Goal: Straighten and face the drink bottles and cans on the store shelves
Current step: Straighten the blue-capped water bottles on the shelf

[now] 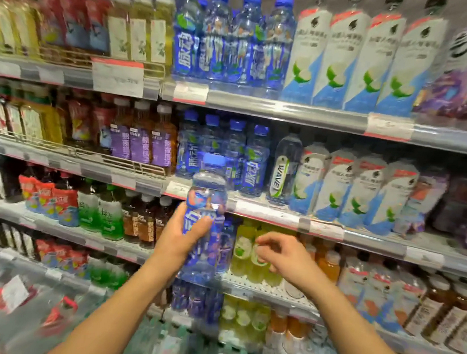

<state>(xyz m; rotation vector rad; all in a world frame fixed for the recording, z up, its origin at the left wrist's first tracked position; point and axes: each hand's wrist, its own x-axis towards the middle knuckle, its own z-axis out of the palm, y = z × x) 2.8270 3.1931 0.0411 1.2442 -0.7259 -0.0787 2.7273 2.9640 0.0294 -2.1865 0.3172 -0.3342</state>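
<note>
From the head view, we are mid-facing, by our reading; our left hand [179, 239] is clamped round a blue bottle [206, 216] held upright off the shelves, in front of the shelf edge [268, 209] under the matching blue row [223, 154]; our right hand [282, 256] hovers empty, fingers loosely apart, near the yellow-green bottles [245, 252]; next, we judge, the bottle needs a gap, label outward
</note>
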